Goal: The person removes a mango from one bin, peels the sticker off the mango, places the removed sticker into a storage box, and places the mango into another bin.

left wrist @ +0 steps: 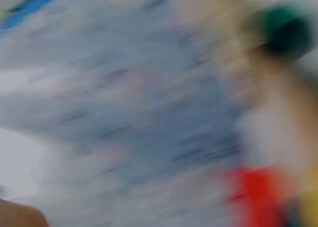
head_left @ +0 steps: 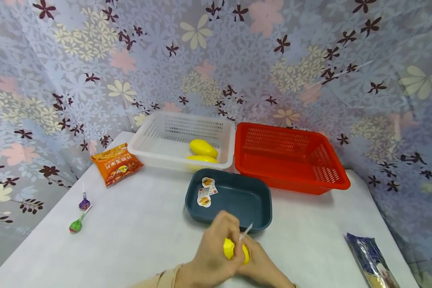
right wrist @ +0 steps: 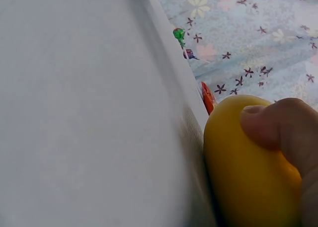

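In the head view both hands meet at the front edge of the teal tray [head_left: 264,200]. A smooth yellow oval fruit, mango-like [head_left: 229,248], is in my right hand [head_left: 261,262]; the right wrist view shows the thumb pressed on the fruit [right wrist: 243,172]. My left hand [head_left: 212,256] bends over it with curled fingers and pinches a thin white stick [head_left: 246,231] that slants up to the right. The stick's lower end is hidden by the fingers. Motion blurs the left wrist view. Inside the tray lie several small printed stickers [head_left: 203,201].
Behind the tray stand a white basket [head_left: 147,150] with two yellow fruits [head_left: 203,148] and a red basket [head_left: 291,182]. An orange snack bag [head_left: 118,165] and two lollipops [head_left: 75,226] lie to the left. A dark blue packet [head_left: 371,258] lies at the right edge.
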A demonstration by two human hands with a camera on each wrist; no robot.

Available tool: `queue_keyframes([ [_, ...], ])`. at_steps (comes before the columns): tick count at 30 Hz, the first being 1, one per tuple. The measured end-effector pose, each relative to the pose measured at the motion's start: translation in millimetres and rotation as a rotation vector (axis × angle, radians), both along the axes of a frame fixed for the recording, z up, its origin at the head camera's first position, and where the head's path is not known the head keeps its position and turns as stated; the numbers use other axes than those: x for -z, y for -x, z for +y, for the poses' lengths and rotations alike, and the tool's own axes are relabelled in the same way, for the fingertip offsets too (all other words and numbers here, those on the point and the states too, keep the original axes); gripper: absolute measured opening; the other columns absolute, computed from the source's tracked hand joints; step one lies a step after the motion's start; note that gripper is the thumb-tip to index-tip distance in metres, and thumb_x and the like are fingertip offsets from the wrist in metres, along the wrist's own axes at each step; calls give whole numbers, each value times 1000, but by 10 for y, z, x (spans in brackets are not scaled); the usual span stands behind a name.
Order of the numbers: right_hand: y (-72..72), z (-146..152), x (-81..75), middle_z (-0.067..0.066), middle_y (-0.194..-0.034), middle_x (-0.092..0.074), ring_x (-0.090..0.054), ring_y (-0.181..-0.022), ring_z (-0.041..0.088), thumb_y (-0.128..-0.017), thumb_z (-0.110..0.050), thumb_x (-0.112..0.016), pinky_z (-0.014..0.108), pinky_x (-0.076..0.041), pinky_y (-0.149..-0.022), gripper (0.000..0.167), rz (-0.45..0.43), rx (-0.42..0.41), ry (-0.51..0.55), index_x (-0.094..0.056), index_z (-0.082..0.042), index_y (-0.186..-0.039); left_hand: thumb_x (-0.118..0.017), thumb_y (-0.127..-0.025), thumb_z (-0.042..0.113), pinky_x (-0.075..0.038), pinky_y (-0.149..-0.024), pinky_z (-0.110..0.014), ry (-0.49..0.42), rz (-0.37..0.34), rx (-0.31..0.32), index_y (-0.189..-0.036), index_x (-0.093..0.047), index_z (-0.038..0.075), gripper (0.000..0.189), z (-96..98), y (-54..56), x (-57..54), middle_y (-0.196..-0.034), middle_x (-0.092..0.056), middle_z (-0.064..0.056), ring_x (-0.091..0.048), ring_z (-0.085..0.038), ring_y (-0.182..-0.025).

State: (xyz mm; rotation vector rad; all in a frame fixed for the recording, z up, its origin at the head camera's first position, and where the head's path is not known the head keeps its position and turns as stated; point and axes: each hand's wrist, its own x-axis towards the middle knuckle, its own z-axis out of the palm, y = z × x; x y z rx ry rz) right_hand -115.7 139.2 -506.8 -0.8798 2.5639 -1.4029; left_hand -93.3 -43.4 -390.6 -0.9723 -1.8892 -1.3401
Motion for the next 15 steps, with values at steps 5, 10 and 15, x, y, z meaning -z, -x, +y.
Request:
queue_keyframes([
  [5,42,-39,-52,-6,-127,-58,-52,-101,5,-75,-36,-81,24,-45,-87,71,-178,15,-79,-49,-30,-137,-60,-67,-19,-44,-57,-18,-24,-204,52,-100,-45,1,41,-327,326,-446,-92,-47,-10,-46,-12,-70],
  [10,21,-32,-93,-7,-127,-57,-52,-104,6,-74,-38,-80,26,-45,-90,72,-219,25,-110,-48,-28,-139,-60,-80,-8,-40,-56,-19,315,-460,-49,-126,-49,7,49,-529,761,-275,-112,-56,-9,-45,-9,-69],
  [15,-9,-2,-104,-6,-129,-56,-52,-106,7,-76,-39,-79,27,-44,-90,72,-221,13,-108,-48,-27,-139,-56,-85,-1,-33,-51,-19,529,-619,-1,-131,-53,12,48,-544,1044,-55,-111,-61,-4,-41,-10,-58],
])
